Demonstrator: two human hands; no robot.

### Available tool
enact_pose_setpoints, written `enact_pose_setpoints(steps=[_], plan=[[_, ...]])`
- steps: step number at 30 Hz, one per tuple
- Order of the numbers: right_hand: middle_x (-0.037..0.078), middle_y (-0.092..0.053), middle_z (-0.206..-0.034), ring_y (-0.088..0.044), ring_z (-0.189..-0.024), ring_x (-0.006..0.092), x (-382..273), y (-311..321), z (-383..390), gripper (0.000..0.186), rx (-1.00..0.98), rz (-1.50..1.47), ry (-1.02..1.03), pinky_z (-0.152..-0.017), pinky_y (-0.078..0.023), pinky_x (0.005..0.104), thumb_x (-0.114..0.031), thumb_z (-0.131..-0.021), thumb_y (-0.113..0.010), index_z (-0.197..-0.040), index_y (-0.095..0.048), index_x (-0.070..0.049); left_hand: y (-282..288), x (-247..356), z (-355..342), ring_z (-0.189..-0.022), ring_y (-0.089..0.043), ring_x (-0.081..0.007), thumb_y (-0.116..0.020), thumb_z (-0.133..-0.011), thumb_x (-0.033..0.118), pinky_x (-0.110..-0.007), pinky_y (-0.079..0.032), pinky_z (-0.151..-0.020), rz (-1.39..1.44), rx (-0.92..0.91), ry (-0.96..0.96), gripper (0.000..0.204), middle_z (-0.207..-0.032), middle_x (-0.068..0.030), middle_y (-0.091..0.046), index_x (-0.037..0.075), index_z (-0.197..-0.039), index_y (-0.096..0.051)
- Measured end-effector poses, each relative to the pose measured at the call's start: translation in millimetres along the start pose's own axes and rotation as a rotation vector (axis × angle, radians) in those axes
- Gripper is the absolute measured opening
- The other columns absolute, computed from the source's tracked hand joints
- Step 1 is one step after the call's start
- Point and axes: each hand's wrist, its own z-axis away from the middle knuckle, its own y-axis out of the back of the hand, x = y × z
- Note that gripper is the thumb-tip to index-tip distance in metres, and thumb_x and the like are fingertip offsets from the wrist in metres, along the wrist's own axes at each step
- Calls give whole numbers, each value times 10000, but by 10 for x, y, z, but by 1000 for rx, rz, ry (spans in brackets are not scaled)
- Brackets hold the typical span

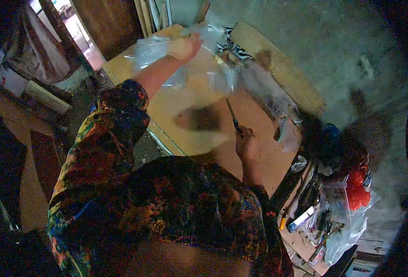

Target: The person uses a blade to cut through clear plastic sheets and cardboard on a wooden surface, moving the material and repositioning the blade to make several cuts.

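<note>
My left arm stretches across the tabletop [167, 122] to its far side. There my left hand [190, 46] is closed at the edge of some clear plastic film [151, 53], its fingers bent and partly blurred. Nearer to me on the right, my right hand [248, 143] is wrapped round a slim pointed tool [231, 111]. Its thin blade points away from me over the board; whether it is a knife or closed scissors I cannot tell. More clear film [229, 78] lies between the two hands.
A black-and-white striped wrapper [234, 48] and long clear plastic [268, 94] lie along the far right edge, by the wall [342, 51]. At the lower right, a clutter of small things surrounds a plastic basket [337, 191] and a red bag [359, 189]. Wooden strips [144, 18] lean at the back.
</note>
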Motion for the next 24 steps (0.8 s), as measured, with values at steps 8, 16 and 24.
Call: enact_pose_setpoints(steps=[8,16,24], plan=[[188,-559,-900,-543,-820,356,210,-265,105,177,19,-69,111,-704,-442,382,-117,-789,-511,-939,-578,-52,-1096,231,1085,-581,-531,-332,-523,-763,254,-452,-420,-535,251,-324,-178,206,-708,-165,-563,66,-847,-526],[168,-548,-921,-528,-811,364,304,-254,334,183,-54,30,88,-715,-434,400,-108,-774,-521,-940,-558,-38,-2050,563,2129,-769,-484,-240,-419,-838,325,-382,-389,-713,1074,-617,384,345,-844,-123,-538,19,-960,-520],[188,-536,-939,-528,-822,372,289,-203,438,234,-89,-46,94,-716,-433,402,-124,-780,-513,-990,-546,-25,-1044,785,1899,-755,-520,-255,-445,-803,191,-362,-425,-654,730,-746,53,192,-789,-123,-545,18,-846,-517]])
